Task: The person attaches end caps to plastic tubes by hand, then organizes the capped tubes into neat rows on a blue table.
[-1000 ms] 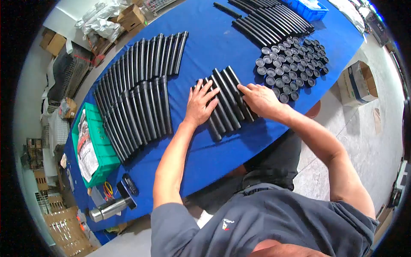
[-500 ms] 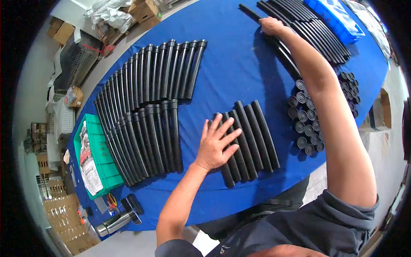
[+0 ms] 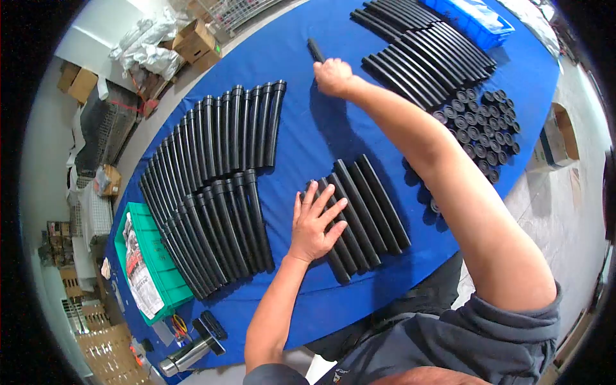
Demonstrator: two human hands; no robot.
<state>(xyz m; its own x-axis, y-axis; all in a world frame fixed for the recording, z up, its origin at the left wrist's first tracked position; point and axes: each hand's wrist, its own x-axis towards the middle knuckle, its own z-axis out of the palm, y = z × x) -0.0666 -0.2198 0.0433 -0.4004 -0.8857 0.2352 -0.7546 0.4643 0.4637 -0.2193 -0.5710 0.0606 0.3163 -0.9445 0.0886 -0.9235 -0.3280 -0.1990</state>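
Head-camera footage looked down on a blue table (image 3: 333,128) covered with black tubes. The left hand (image 3: 316,224) lay flat, fingers spread, on the near row of short black tubes (image 3: 372,199), which sat side by side close to the table's front edge; the palm pressed on the leftmost pieces of that row without gripping any of them. The right hand (image 3: 332,76) was stretched far across the table, well apart from the left, and closed around the near end of a single black tube (image 3: 315,49) that lay alone on the cloth, its far end sticking out past the knuckles. Just to the right of that hand lay a bank of long black tubes (image 3: 423,51), and nearer the person, beside the forearm, stood a cluster of round black caps (image 3: 481,128). On the left side of the table two fanned rows of flanged tubes (image 3: 218,167) were laid out, with a green bin (image 3: 160,269) beyond them at the table's edge. A blue tray (image 3: 475,14) sat at the far corner.
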